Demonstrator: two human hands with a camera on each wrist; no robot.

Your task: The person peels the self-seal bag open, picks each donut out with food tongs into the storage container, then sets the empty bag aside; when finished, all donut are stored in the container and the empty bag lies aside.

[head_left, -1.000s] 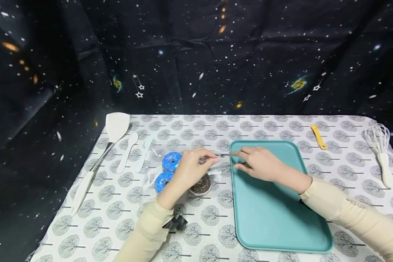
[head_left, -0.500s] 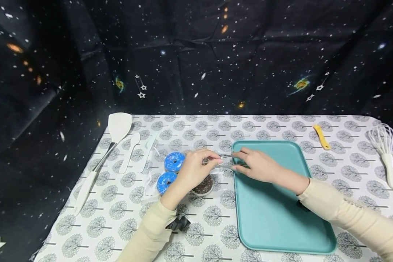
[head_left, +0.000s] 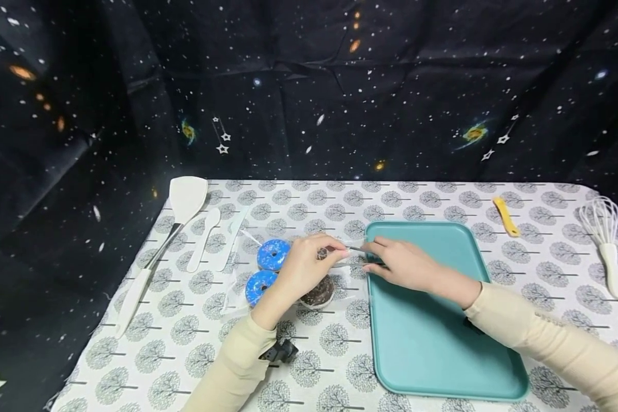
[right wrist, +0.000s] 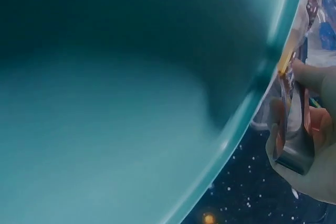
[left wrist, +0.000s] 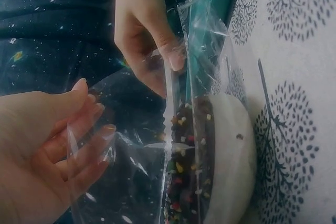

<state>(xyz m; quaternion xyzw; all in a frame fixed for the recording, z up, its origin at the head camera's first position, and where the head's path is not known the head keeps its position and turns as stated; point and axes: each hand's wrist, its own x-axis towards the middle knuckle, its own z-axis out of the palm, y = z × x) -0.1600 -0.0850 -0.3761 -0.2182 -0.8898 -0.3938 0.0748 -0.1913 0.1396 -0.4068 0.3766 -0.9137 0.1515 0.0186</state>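
Dark star-printed cloth hangs behind a table (head_left: 340,197) covered in a tree-patterned cloth. Near the middle lies a clear plastic bag (head_left: 288,269) holding doughnuts: two blue-iced doughnuts (head_left: 268,269) sit side by side at its left end, and a chocolate doughnut (head_left: 317,292) with coloured sprinkles and a pale underside lies nearer the bag's open mouth. The left hand (head_left: 304,268) pinches one lip of the bag's mouth, fingers curled on the film; the left wrist view shows the thin plastic stretched across those fingers (left wrist: 89,135) with the chocolate doughnut (left wrist: 191,166) just behind it. The right hand (head_left: 404,264) pinches the opposite lip between thumb and forefinger, its wrist lying over the left edge of a teal tray (head_left: 443,343), which holds nothing else. The bag's mouth sits just beside that tray edge. To the left of the bag lie a white spatula (head_left: 170,229), a white spoon (head_left: 202,239) and a white scraper (head_left: 232,237). At the far right are a yellow peeler (head_left: 506,216) and a white whisk (head_left: 605,240).
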